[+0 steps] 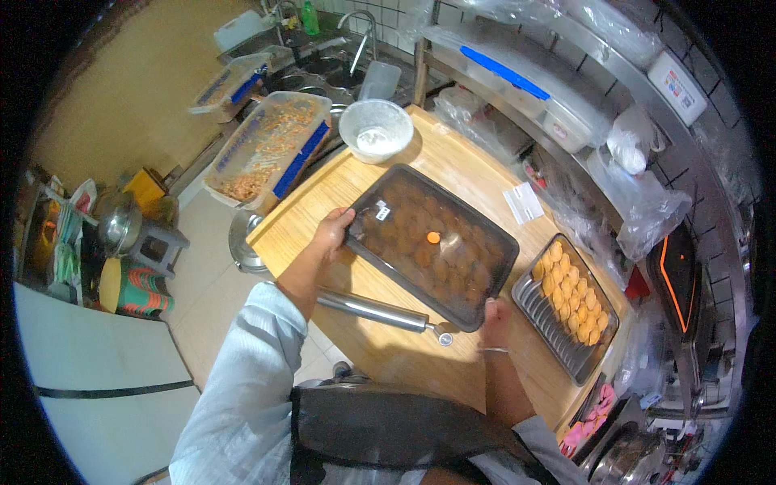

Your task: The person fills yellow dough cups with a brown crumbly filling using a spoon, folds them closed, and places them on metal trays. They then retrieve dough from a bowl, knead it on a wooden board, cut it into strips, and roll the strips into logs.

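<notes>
A dark rectangular tray (433, 242) with a see-through cover is held over the wooden board, rows of brownish pieces showing dimly inside. My left hand (333, 231) grips its left end, thumb on the rim. At its near right corner, my right hand (496, 318) holds the edge, its fingers partly hidden. A metal rolling pin (376, 310) lies on the board just below the tray. To the right stands a dark ridged tray (527, 303) partly filled with rows of orange-yellow shaped pieces (570, 291). A white bowl (376, 130) with white powder sits at the board's far corner.
A plastic container (270, 148) of crumbly filling stands left of the wooden board (436, 130), near the sink faucet (357, 27). A white card (523, 203) lies on the board. Metal shelving (570, 66) with plastic bags and lidded boxes runs along the right.
</notes>
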### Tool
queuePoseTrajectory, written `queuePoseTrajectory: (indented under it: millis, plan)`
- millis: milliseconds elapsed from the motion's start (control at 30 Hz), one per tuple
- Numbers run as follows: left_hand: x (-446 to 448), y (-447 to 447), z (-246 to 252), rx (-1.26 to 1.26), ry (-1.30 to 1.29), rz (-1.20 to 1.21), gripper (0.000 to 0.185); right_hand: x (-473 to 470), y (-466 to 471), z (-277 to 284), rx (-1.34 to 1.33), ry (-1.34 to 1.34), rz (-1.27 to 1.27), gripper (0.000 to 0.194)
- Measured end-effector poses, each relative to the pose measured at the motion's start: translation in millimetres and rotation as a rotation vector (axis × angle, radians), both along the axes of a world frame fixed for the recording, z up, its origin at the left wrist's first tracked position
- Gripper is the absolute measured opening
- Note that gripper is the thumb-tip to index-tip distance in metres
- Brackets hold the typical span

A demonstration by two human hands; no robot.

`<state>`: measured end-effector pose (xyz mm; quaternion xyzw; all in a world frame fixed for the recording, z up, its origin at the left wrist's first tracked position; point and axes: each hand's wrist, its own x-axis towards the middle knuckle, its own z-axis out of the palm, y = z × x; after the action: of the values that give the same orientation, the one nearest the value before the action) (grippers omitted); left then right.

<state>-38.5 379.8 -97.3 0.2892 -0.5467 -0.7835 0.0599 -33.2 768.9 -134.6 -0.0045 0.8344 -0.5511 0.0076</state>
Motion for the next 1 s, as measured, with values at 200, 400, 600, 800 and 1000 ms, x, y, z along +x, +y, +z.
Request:
queuePoseTrajectory:
  millis: [200,400,600,800,1000]
  plan:
    - [20,24,77,0.126,0.139,0.026,0.017,-5,12,99,0.036,0.095,-0.105,0.019]
    - [115,-31,156,0.297,0.344,0.011,0.023,0,-38,214,-0.621,-0.015,0.211,0.017]
    - [285,-123,159,0.23,0.404,0.214,0.041,32,-184,225,-0.792,-0.541,0.638,0.045]
    - [471,-235,139,0.143,0.449,0.511,0.042,132,-392,180,-0.761,-0.791,0.95,0.055]
    - [603,-308,146,0.182,0.469,0.915,0.045,232,-583,185,-0.636,-0.995,1.163,0.06]
